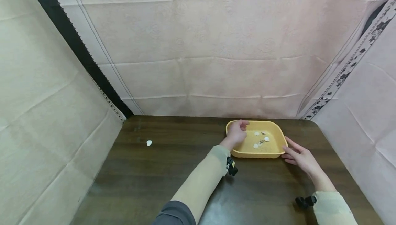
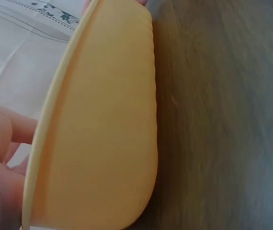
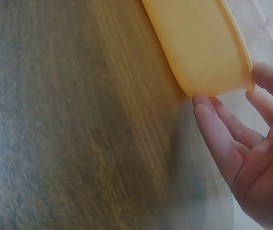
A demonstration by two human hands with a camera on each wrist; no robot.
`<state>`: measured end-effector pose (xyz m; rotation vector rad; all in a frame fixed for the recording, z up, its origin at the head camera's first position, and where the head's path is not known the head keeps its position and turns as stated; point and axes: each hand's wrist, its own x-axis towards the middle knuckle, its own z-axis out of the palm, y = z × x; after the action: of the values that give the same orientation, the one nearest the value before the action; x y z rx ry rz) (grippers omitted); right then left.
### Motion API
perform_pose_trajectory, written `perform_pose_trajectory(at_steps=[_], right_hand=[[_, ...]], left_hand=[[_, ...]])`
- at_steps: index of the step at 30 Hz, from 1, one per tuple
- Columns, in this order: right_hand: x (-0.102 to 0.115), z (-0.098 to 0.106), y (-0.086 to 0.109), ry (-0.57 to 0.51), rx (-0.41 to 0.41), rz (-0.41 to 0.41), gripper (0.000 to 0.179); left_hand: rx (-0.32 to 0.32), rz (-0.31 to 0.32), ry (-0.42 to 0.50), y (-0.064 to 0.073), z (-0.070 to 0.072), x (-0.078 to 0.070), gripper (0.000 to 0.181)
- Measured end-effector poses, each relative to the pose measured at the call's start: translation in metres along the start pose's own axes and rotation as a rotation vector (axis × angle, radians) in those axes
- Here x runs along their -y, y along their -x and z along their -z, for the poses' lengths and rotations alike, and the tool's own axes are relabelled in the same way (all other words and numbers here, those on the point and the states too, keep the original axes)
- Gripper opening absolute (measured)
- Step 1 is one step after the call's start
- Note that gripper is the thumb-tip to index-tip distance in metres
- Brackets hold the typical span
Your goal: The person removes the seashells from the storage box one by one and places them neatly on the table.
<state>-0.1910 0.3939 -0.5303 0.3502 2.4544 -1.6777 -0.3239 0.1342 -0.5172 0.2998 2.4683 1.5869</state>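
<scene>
A shallow yellow plastic tray (image 1: 255,155) sits near the back of the table, right of centre. Several small pale pieces (image 1: 266,139) lie scattered on its floor, some white and some with darker markings. My left hand (image 1: 236,134) reaches over the tray's left side, fingers bent inside the rim; whether they pinch a piece I cannot tell. In the left wrist view, the tray wall (image 2: 103,124) covers part of that hand. My right hand (image 1: 301,158) holds the tray's near right corner, thumb and index finger at the rim, other fingertips (image 3: 201,100) low against the outer wall.
One white piece (image 1: 149,142) lies alone on the dark wooden table (image 1: 130,180), far left of the tray. Pale cloth (image 1: 216,46) hangs behind the table and at both sides. A dark band (image 1: 83,51) runs down the left cloth.
</scene>
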Motion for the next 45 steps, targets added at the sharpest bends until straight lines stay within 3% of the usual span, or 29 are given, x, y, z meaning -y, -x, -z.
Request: perform_pose_trajectory(at_steps=[9,12,16,23,29,37,45], right_hand=[[0.013,-0.003,-0.002,0.027,0.001,0.012,0.081],[0.014,-0.002,-0.001,0.036,0.005,0.01,0.081],[0.012,-0.002,0.0,0.034,0.008,-0.003,0.081],[0.007,-0.005,0.0,0.025,0.008,-0.013,0.079],[0.006,-0.007,0.001,0.028,0.009,-0.019,0.08],[0.002,-0.007,-0.001,0.033,0.008,-0.013,0.078],[0.0,-0.007,-0.002,0.027,0.002,-0.01,0.076]], left_hand=[[0.137,-0.204,-0.448,0.001,0.013,0.0,0.045],[0.155,-0.213,-0.52,0.002,0.016,-0.003,0.043],[0.184,-0.179,-0.591,-0.001,0.018,-0.001,0.038],[0.253,-0.146,-0.679,-0.01,0.017,0.005,0.036],[0.262,-0.096,-0.647,-0.004,0.019,0.005,0.031],[0.273,-0.095,-0.707,-0.004,0.015,0.008,0.028],[0.279,-0.108,-0.761,-0.002,0.014,0.008,0.011]])
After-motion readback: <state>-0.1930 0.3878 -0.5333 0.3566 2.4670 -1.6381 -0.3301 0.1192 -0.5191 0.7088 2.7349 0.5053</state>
